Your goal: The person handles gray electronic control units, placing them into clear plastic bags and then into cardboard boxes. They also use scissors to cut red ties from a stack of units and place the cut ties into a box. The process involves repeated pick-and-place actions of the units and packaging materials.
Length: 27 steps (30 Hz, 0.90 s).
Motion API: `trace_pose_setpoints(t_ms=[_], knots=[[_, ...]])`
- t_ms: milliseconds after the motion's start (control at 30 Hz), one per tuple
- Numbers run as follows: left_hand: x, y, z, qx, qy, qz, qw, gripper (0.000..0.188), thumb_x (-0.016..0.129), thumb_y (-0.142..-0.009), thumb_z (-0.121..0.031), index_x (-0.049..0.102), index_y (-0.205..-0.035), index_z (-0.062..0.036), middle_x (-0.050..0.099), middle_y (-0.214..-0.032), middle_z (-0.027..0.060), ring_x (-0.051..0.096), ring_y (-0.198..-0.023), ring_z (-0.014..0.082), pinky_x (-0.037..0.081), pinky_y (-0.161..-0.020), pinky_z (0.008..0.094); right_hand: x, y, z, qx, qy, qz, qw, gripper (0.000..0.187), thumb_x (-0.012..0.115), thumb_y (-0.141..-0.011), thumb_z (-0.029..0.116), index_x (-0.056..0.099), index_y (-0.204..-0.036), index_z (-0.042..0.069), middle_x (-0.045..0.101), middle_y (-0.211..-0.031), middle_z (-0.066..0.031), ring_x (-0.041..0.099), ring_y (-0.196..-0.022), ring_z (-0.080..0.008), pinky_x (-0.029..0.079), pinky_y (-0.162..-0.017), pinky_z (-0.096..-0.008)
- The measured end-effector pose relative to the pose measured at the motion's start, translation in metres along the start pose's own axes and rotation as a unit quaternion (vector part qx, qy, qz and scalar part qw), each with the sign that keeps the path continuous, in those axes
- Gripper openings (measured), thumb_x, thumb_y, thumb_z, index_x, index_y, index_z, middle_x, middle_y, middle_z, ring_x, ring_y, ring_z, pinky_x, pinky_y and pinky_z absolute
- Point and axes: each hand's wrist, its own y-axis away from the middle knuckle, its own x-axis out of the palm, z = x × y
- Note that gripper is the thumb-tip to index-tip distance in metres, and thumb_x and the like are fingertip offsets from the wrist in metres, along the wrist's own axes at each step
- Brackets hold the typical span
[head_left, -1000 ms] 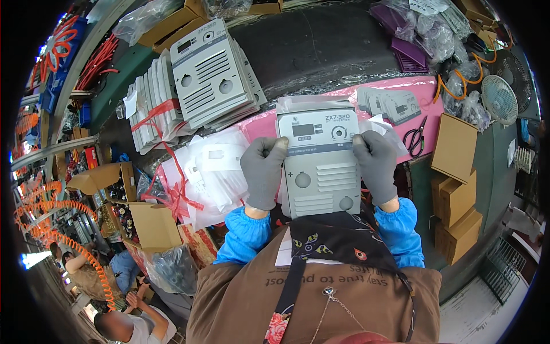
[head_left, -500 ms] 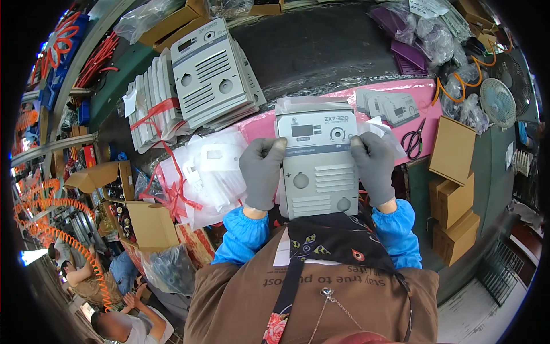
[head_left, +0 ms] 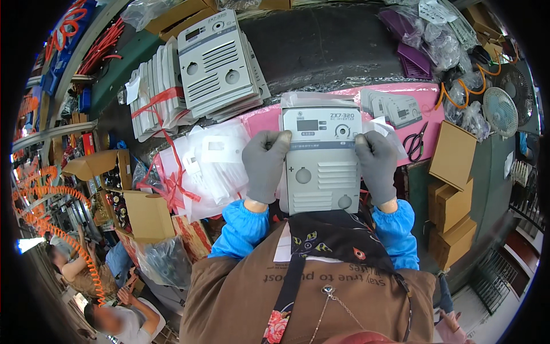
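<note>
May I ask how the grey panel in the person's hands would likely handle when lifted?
The grey panel is probably stiff, as its edges look straight between the left hand and the right hand. Its smooth-looking face may be slightly slippery.

Left hand [head_left: 264,166] and right hand [head_left: 377,166] hide their fingertips (thumbs [head_left: 284,137] aside).

Beyond the held panel [head_left: 323,163], there is room to pass over the dark bench [head_left: 326,43], between stacked plates [head_left: 213,69] and purple grilles [head_left: 415,62]. Scissors [head_left: 420,137] and a box [head_left: 452,152] obstruct the right; white sheets [head_left: 224,156] and red ribbon [head_left: 173,186] the left.
</note>
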Motion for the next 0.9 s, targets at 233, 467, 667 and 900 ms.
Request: trace_pose_setpoints(t_ms=[233, 467, 667, 900], knots=[[0.0, 0.002, -0.003, 0.029, -0.047, -0.004, 0.998, 0.025, 0.074, -0.087, -0.023, 0.071, -0.088, 0.0025, 0.066, -0.071, 0.0047, 0.056, -0.064, 0.0095, 0.046, -0.061, 0.0277, 0.0, 0.0, 0.001, -0.029, 0.021, -0.004, 0.999, 0.024, 0.062, -0.09, 0.019, 0.055, -0.077, 0.0, 0.053, -0.071, -0.0156, 0.053, -0.062, -0.0308, 0.041, -0.058, -0.0398], [-0.018, -0.013, -0.023, 0.187, -0.323, 0.078, 0.924, 0.042, 0.072, -0.085, -0.043, 0.069, -0.076, -0.0023, 0.061, -0.065, 0.0106, 0.058, -0.056, 0.0208, 0.044, -0.054, 0.0364, -0.023, -0.02, -0.003, -0.22, 0.238, 0.074, 0.943, 0.023, 0.061, -0.09, 0.027, 0.063, -0.08, 0.006, 0.063, -0.079, -0.0137, 0.062, -0.072, -0.035, 0.048, -0.065, -0.0468], [-0.039, -0.038, -0.069, 0.159, -0.628, 0.175, 0.741, 0.052, 0.064, -0.084, -0.059, 0.069, -0.071, -0.0085, 0.065, -0.07, 0.0123, 0.064, -0.067, 0.0299, 0.048, -0.062, 0.0416, -0.035, -0.042, 0.031, -0.215, 0.458, 0.223, 0.833, 0.03, 0.059, -0.091, 0.037, 0.075, -0.091, 0.012, 0.071, -0.082, -0.0125, 0.07, -0.077, -0.031, 0.052, -0.071, -0.0431], [-0.032, 0.039, -0.005, 0.12, -0.314, 0.122, 0.934, 0.043, 0.066, -0.087, -0.042, 0.068, -0.112, -0.0067, 0.07, -0.08, 0.0105, 0.068, -0.074, 0.0284, 0.051, -0.07, 0.04, -0.03, -0.009, -0.003, -0.171, 0.273, 0.1, 0.941, 0.048, 0.054, -0.095, 0.049, 0.069, -0.079, 0.007, 0.066, -0.072, -0.0168, 0.066, -0.072, -0.0375, 0.049, -0.066, -0.0504]])
